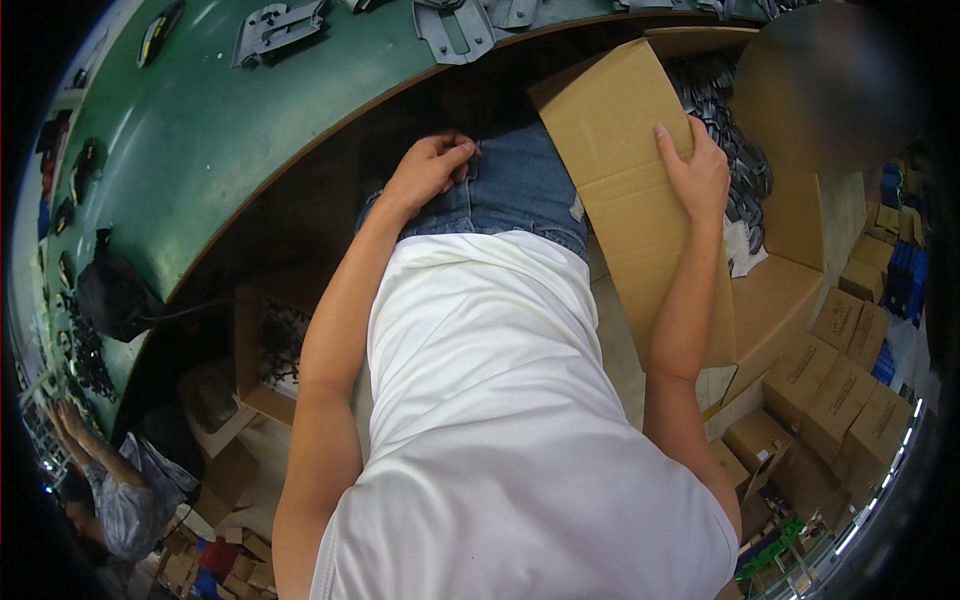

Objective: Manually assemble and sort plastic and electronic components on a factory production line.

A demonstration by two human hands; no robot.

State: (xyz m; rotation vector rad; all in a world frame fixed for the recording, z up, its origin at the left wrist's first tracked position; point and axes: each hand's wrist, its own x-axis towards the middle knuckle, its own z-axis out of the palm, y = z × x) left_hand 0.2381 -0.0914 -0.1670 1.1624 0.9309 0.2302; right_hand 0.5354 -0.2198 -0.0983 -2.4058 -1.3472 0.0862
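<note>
Your right hand (700, 172) lies flat on the cardboard flap (625, 170) of an open box (780, 300), fingers pressed together over the flap's far edge. The box stands on the floor just off the desk's (230, 130) near edge, with dark parts (745, 170) inside. Your left hand (430, 165) rests on your jeans (515, 190) at the waist, fingers curled, pinching nothing I can make out. Grey metal brackets (275, 28) sit along the desk's far edge.

right hand (697, 170) flat on cardboard box flap (620, 190).
</note>
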